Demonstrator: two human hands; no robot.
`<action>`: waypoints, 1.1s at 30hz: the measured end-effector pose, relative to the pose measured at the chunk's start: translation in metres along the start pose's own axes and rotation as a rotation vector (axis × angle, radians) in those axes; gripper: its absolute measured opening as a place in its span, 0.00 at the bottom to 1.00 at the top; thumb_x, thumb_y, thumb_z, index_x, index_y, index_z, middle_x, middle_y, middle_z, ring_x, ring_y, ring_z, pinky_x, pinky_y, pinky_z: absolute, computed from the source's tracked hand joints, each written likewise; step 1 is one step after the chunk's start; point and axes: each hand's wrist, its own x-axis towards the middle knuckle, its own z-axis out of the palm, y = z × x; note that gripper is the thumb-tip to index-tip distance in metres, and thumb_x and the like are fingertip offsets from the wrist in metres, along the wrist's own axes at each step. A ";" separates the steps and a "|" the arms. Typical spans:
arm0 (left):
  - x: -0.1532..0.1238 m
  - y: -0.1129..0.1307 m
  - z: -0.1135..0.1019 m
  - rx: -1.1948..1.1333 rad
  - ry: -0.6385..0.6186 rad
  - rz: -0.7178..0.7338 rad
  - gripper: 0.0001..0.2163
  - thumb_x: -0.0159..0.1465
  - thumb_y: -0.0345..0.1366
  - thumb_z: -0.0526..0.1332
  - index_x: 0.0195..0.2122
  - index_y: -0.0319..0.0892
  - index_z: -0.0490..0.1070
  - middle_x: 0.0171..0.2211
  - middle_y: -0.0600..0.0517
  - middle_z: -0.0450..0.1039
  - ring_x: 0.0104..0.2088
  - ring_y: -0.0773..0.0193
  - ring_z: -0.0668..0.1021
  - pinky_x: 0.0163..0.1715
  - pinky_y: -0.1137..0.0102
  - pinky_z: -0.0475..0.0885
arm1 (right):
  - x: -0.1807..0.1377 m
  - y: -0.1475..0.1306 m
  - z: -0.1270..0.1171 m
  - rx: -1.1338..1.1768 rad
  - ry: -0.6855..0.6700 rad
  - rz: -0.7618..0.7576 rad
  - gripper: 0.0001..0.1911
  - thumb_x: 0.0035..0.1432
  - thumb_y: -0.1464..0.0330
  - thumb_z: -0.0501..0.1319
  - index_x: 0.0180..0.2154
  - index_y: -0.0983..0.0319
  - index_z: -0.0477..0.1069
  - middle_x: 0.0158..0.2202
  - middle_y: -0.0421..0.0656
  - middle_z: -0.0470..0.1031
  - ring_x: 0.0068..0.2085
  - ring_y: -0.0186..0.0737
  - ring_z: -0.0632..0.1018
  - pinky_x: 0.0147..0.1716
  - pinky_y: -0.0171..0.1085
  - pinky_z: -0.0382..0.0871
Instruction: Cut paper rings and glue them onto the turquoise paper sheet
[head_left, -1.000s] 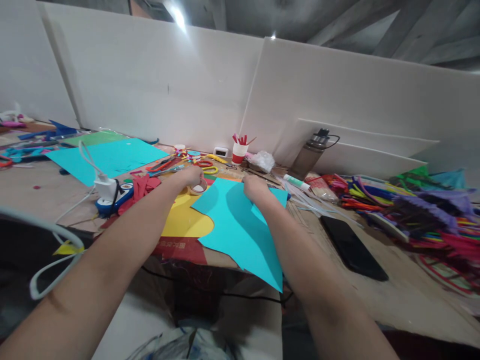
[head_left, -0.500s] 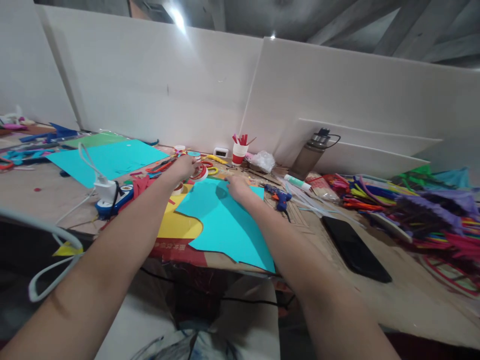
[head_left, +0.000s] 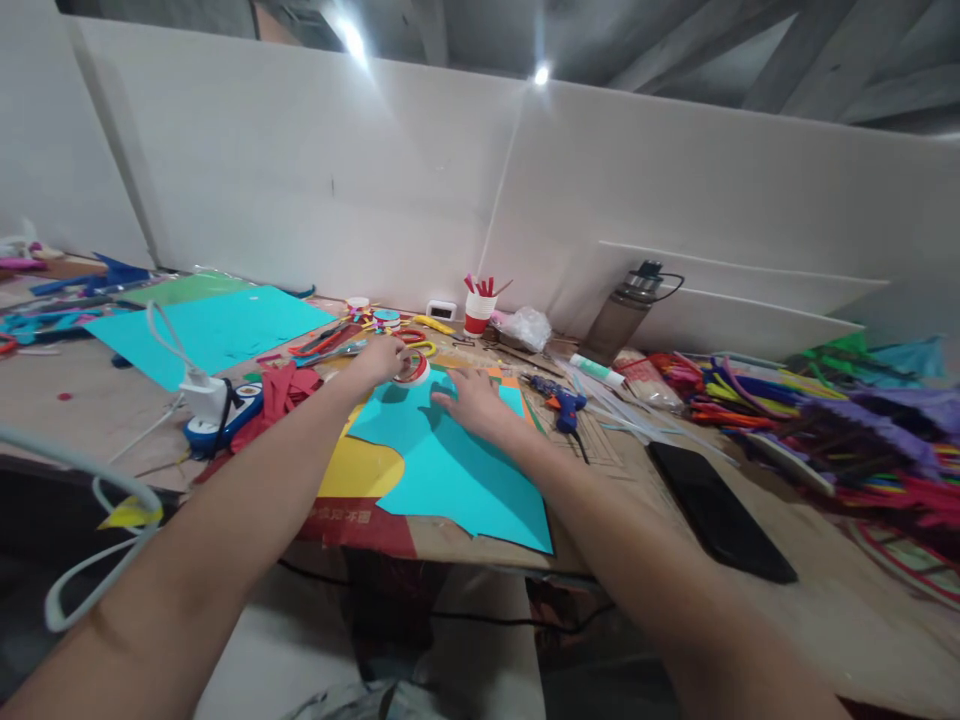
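In the head view my left hand point(head_left: 384, 358) is closed on a short red-and-white ring point(head_left: 417, 372), which looks like a slice of a paper cup. The ring is at the upper left edge of a turquoise sheet point(head_left: 457, 455) with a wavy cut side. My right hand point(head_left: 474, 398) lies on the sheet's upper part, fingers spread, holding nothing. Beneath the sheet, to the left, is a yellow sheet point(head_left: 364, 470). Scissors with yellow and red handles point(head_left: 424, 348) lie just behind the ring.
A blue glue gun point(head_left: 567, 402) and a black phone point(head_left: 716, 510) lie at right. Behind stand a cup of red sticks point(head_left: 480, 312) and a leaning bottle point(head_left: 621, 312). A power strip point(head_left: 217, 420) with cables sits at left. Pipe cleaners point(head_left: 757, 390) are heaped at right.
My left hand has brought the ring nearer and slightly right, to the turquoise sheet's top edge. My right hand's fingers have spread flatter on the sheet.
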 end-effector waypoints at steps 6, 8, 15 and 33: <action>0.000 0.007 0.008 0.021 -0.019 0.120 0.07 0.58 0.30 0.57 0.28 0.38 0.74 0.30 0.48 0.77 0.31 0.63 0.73 0.28 0.71 0.59 | 0.002 -0.001 0.008 0.379 0.126 -0.177 0.52 0.49 0.60 0.72 0.68 0.60 0.50 0.68 0.54 0.57 0.67 0.50 0.59 0.64 0.47 0.54; -0.002 0.011 0.009 0.004 -0.047 0.163 0.06 0.57 0.29 0.57 0.28 0.38 0.74 0.30 0.49 0.77 0.31 0.63 0.74 0.28 0.71 0.60 | 0.004 -0.001 0.010 0.441 0.146 -0.202 0.50 0.46 0.62 0.74 0.66 0.61 0.54 0.66 0.53 0.61 0.65 0.49 0.63 0.63 0.47 0.57; -0.009 0.018 0.012 -0.116 -0.146 0.134 0.08 0.59 0.32 0.58 0.33 0.38 0.77 0.31 0.50 0.79 0.30 0.65 0.76 0.26 0.75 0.64 | 0.003 0.004 0.011 0.493 0.071 -0.189 0.25 0.50 0.68 0.70 0.52 0.58 0.72 0.51 0.42 0.78 0.50 0.41 0.76 0.50 0.38 0.68; -0.008 0.021 0.023 -1.225 -0.277 -0.063 0.09 0.65 0.40 0.61 0.35 0.38 0.72 0.30 0.50 0.76 0.28 0.70 0.75 0.30 0.72 0.71 | -0.001 0.012 -0.003 0.589 0.232 -0.204 0.30 0.51 0.69 0.69 0.57 0.60 0.68 0.56 0.44 0.75 0.54 0.41 0.75 0.55 0.39 0.66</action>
